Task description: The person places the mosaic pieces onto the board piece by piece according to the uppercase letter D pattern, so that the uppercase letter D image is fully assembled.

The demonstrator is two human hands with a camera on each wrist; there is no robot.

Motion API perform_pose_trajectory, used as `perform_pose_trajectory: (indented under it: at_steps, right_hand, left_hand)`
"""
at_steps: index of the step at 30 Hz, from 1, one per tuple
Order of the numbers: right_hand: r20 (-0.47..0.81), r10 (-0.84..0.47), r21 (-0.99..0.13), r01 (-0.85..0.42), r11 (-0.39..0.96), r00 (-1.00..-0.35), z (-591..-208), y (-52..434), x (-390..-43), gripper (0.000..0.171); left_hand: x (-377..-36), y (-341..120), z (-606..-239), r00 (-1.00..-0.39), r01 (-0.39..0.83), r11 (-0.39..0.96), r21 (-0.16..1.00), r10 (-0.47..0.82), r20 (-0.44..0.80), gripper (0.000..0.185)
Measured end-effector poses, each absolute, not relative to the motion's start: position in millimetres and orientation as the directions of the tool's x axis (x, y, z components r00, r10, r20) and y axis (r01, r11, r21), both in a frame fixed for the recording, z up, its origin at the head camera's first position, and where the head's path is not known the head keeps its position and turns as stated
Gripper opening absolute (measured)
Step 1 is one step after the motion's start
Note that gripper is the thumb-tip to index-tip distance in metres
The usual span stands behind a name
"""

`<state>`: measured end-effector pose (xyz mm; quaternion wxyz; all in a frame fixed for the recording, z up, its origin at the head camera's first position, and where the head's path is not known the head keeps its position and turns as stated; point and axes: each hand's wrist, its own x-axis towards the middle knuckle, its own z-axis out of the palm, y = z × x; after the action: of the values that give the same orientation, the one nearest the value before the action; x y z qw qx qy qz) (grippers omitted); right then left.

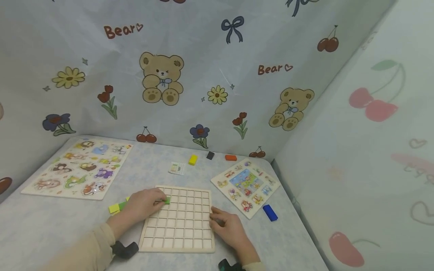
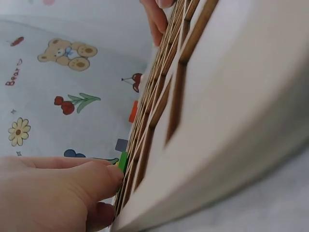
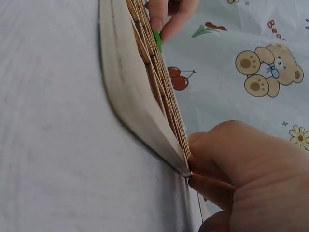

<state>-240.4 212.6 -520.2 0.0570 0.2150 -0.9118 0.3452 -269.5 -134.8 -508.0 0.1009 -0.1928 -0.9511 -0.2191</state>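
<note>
A wooden board with a raised square grid [image 1: 184, 215] lies flat on the table in the head view. Over its upper left part, my left hand [image 1: 144, 205] pinches a small green block [image 1: 167, 200] between thumb and fingers. The left wrist view shows that green block [image 2: 122, 161] at the fingertips, low against the grid; whether it sits in a cell cannot be told. My right hand [image 1: 230, 229] grips the board's right edge, and the right wrist view has its thumb and fingers at the board's corner [image 3: 181, 166]. Beside the left forearm lie yellow and green blocks [image 1: 114, 208], partly hidden.
An animal picture board [image 1: 78, 167] lies at the left, and a smaller picture board [image 1: 245, 184] at the right. A blue block [image 1: 270, 213] is beside the latter. Farther back are yellow [image 1: 193, 160], black [image 1: 210, 155] and orange blocks [image 1: 231, 157], plus a small printed card [image 1: 177, 168].
</note>
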Motion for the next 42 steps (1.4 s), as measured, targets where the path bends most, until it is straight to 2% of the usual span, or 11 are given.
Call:
perform_pose_trajectory:
  at_steps: [6,14,18,25,29,34,42]
  right_hand:
    - [0.252,-0.345,-0.607,-0.425,0.671,-0.904,-518.7,212.7,-237.9,0.024]
    - [0.259,-0.341,-0.629,-0.425,0.650,-0.904,-518.0,211.4,-236.9,0.023]
    - [0.257,-0.328,-0.642,-0.414,0.645,-0.909,-519.2,211.6,-237.4,0.022]
    - [0.282,-0.333,-0.639,-0.435,0.634,-0.900,-520.1,212.3,-239.3,0.022]
    - [0.296,-0.332,-0.641,-0.444,0.626,-0.896,-519.8,212.6,-239.1,0.022]
    - [0.312,-0.329,-0.640,-0.453,0.621,-0.891,-519.8,212.2,-238.4,0.021]
    - [0.267,-0.317,-0.671,-0.411,0.616,-0.910,-518.6,211.7,-237.3,0.022]
  left_hand:
    - [-268.3,-133.4,-511.8,-0.872,0.446,0.842,0.305,0.330,0.361,0.016]
    - [-272.3,-130.0,-507.9,-0.925,0.326,0.888,0.323,0.229,0.304,0.012]
    - [-268.2,-134.8,-499.1,-0.950,0.260,0.887,0.382,0.165,0.265,0.016]
    - [-258.5,-183.4,-459.8,-0.979,0.046,0.827,0.561,-0.074,0.191,0.030]
    - [-257.0,-211.2,-452.9,-0.995,0.011,0.822,0.569,-0.048,0.089,0.032]
    - [-262.8,-220.8,-466.4,-1.000,0.015,0.827,0.561,0.022,-0.006,0.036]
    - [-272.3,-207.2,-490.9,-1.000,-0.020,0.852,0.524,-0.016,-0.013,0.038]
